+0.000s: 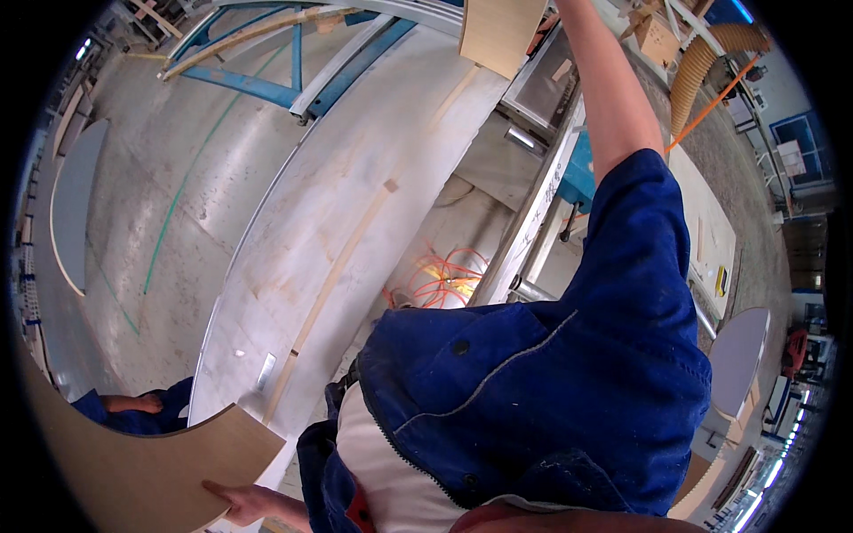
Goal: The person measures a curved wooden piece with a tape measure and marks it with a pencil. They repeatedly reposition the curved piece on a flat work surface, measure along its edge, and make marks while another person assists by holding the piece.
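Left hand [243, 503] clamped on brown board [142, 471], right hand's grip unseen, can't tell; edge-only hold could tip it.

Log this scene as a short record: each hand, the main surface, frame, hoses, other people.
Left hand: on brown board, at its edge
Right hand: out of view past the top edge; right forearm reaches up beside tan board
Surface: long pale panel with tan strip
Frame: blue, left of pale panel's far end
Hoses: ribbed tan hose, upper right
Other person: hand above brown board
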Demonstrator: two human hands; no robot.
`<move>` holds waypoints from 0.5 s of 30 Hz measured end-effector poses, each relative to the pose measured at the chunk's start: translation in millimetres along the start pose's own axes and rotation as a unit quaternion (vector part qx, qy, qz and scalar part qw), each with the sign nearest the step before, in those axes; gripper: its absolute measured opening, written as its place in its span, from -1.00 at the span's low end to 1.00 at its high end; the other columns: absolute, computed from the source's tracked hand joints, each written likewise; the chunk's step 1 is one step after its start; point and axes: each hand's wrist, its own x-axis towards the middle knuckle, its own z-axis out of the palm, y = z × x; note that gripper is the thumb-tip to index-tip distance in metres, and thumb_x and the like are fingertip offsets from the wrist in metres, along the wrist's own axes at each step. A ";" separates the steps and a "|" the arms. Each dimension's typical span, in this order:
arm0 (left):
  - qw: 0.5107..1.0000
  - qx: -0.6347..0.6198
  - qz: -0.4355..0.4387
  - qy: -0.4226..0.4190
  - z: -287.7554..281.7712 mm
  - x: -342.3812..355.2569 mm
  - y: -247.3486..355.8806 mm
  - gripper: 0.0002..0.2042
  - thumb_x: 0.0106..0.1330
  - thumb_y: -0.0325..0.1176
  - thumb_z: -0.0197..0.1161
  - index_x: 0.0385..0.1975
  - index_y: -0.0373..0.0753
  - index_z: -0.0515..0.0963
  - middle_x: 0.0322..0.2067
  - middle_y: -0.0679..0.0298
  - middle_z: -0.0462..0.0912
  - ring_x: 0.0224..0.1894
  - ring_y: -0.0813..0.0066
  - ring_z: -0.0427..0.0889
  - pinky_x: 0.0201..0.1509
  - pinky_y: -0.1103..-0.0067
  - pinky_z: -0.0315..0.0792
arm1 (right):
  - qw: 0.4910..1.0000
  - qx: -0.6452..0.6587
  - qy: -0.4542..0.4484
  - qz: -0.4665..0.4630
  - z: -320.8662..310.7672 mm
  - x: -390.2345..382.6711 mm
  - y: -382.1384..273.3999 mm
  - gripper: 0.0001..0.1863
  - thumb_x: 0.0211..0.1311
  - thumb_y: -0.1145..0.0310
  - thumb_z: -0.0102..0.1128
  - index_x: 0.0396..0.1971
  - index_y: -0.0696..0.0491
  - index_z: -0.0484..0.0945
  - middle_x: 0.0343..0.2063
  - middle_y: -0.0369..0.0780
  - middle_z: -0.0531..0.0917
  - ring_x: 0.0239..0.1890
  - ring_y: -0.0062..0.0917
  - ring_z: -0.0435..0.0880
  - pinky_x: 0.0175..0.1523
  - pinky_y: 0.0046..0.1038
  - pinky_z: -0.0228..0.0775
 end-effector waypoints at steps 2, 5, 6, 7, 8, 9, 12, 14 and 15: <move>1.000 -0.023 -0.003 -0.007 2.6 -15.0 8.0 -0.67 0.38 -0.18 0.43 -0.12 -0.37 0.75 -0.15 0.13 0.80 -0.24 0.51 0.71 -0.15 0.51 0.59 | 1.000 0.020 0.004 -0.020 1.3 2.5 7.0 -0.61 0.03 0.42 0.62 -0.12 0.20 0.73 -0.31 -0.27 0.78 -0.27 -0.65 0.62 -0.09 -0.45 0.51; 0.993 -0.102 0.050 -0.012 11.2 -27.4 5.3 -0.72 0.41 -0.25 0.40 -0.11 -0.37 0.75 -0.15 0.21 0.80 -0.21 0.61 0.70 -0.12 0.64 0.57 | 1.000 -0.012 -0.003 0.000 -1.4 2.0 9.3 -0.62 0.04 0.42 0.61 -0.12 0.19 0.73 -0.32 -0.28 0.78 -0.28 -0.66 0.61 -0.10 -0.46 0.51; 0.995 -0.092 0.041 -0.006 13.2 -27.9 5.5 -0.73 0.40 -0.26 0.41 -0.11 -0.37 0.75 -0.16 0.22 0.80 -0.22 0.61 0.70 -0.13 0.64 0.57 | 1.000 -0.022 0.001 0.014 -1.4 2.9 9.7 -0.63 0.05 0.42 0.61 -0.13 0.19 0.73 -0.32 -0.28 0.77 -0.27 -0.66 0.61 -0.11 -0.46 0.50; 0.996 -0.083 0.032 0.001 15.6 -27.4 6.7 -0.74 0.40 -0.28 0.41 -0.11 -0.37 0.75 -0.16 0.23 0.81 -0.24 0.62 0.70 -0.13 0.64 0.57 | 0.999 -0.032 0.004 0.028 -1.4 4.3 10.2 -0.64 0.06 0.42 0.60 -0.13 0.18 0.73 -0.31 -0.29 0.77 -0.27 -0.66 0.61 -0.11 -0.46 0.50; 0.997 -0.073 0.023 0.009 16.1 -26.6 6.9 -0.74 0.39 -0.29 0.42 -0.11 -0.37 0.75 -0.17 0.23 0.81 -0.25 0.62 0.70 -0.14 0.64 0.57 | 0.998 -0.040 0.008 0.043 -0.6 4.4 10.1 -0.64 0.06 0.42 0.60 -0.13 0.18 0.73 -0.31 -0.29 0.77 -0.27 -0.66 0.61 -0.11 -0.46 0.50; 0.997 -0.062 0.034 0.011 16.4 -26.9 8.2 -0.75 0.39 -0.30 0.42 -0.10 -0.36 0.75 -0.17 0.24 0.81 -0.25 0.62 0.70 -0.13 0.64 0.57 | 0.999 -0.034 0.005 0.041 0.9 4.0 10.5 -0.65 0.07 0.42 0.60 -0.13 0.17 0.73 -0.31 -0.29 0.77 -0.27 -0.65 0.61 -0.11 -0.46 0.50; 0.999 -0.021 0.044 0.012 21.6 -18.8 -7.7 -0.76 0.38 -0.30 0.43 -0.09 -0.30 0.76 -0.15 0.25 0.81 -0.24 0.61 0.71 -0.13 0.63 0.58 | 0.999 -0.021 0.002 0.030 5.5 5.3 17.3 -0.67 0.10 0.41 0.57 -0.14 0.16 0.73 -0.31 -0.28 0.77 -0.27 -0.62 0.62 -0.12 -0.44 0.50; 0.980 0.182 0.077 -0.013 10.9 -21.7 -31.3 -0.76 0.35 -0.29 0.45 -0.09 -0.26 0.77 -0.13 0.24 0.81 -0.23 0.61 0.72 -0.14 0.62 0.58 | 1.000 -0.020 -0.012 0.011 21.5 5.9 29.9 -0.69 0.15 0.40 0.52 -0.12 0.17 0.73 -0.27 -0.27 0.77 -0.24 -0.60 0.64 -0.09 -0.43 0.51; 0.926 0.351 0.135 -0.024 -1.5 -30.2 -23.3 -0.76 0.34 -0.28 0.47 -0.10 -0.25 0.77 -0.13 0.24 0.81 -0.23 0.60 0.73 -0.16 0.61 0.59 | 0.998 -0.042 -0.035 0.003 16.5 8.9 34.4 -0.70 0.18 0.39 0.48 -0.11 0.18 0.73 -0.23 -0.26 0.78 -0.22 -0.59 0.65 -0.08 -0.43 0.52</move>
